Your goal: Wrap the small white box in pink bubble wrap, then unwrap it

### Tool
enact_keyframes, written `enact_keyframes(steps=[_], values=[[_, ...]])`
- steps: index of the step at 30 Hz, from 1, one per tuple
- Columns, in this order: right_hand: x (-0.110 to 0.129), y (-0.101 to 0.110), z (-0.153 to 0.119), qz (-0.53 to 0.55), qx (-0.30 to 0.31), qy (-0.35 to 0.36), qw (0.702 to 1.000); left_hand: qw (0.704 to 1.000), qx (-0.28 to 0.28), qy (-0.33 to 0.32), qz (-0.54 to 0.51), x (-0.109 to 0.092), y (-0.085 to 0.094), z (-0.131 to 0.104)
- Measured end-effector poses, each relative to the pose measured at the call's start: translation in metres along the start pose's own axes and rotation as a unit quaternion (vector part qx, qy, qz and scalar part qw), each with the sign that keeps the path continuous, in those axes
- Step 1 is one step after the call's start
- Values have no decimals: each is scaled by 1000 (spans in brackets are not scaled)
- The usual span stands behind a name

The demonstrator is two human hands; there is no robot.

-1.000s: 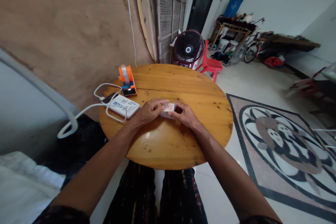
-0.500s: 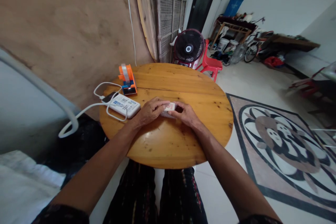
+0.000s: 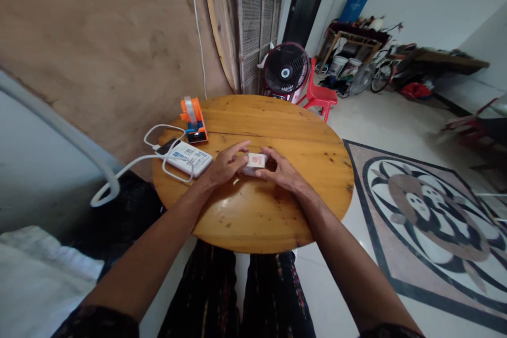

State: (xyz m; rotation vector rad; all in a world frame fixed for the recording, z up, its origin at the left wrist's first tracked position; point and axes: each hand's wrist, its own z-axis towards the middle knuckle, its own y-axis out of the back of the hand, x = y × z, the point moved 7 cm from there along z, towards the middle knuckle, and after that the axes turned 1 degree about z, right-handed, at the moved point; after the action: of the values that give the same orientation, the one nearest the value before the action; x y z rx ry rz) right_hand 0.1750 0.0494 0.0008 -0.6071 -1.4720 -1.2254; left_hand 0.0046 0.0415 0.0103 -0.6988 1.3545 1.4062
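A small white box (image 3: 255,161) with reddish print on top sits at the middle of the round wooden table (image 3: 253,216). My left hand (image 3: 227,165) is at the box's left side, its thumb near the box edge and its index finger stretched out above. From the right, my right hand (image 3: 282,169) grips the box between thumb and fingers. The underside of the box is hidden.
To the left lie a white power bank (image 3: 190,159) with a white cable and an orange and blue tape dispenser (image 3: 194,119). Beyond the table stand a fan (image 3: 285,69) and a red chair (image 3: 320,94).
My left hand's fingers have lifted off the box top and spread, so more of the printed face shows. My right hand remains at the box. The view has shifted slightly.
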Motion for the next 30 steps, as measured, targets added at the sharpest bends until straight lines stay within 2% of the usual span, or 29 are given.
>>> enact_keyframes(steps=[4,6,10,13,18,23,30], values=[[-1,3,-2,18,19,-20,999,999,-33,18,-27,3,7,1],[0,4,-3,5,34,-24,999,999,-30,29,-35,3,7,1],[5,4,-5,-23,62,-14,998,997,19,48,-56,5,4,1],[6,3,-5,-49,60,2,997,996,68,40,-30,11,0,2],[0,0,-2,-42,36,18,998,997,83,0,4,21,-2,4],[-1,1,-1,-50,32,25,998,996,86,-5,14,14,-3,3],[-2,8,-5,-47,66,17,997,994,81,58,-39,2,0,-1]])
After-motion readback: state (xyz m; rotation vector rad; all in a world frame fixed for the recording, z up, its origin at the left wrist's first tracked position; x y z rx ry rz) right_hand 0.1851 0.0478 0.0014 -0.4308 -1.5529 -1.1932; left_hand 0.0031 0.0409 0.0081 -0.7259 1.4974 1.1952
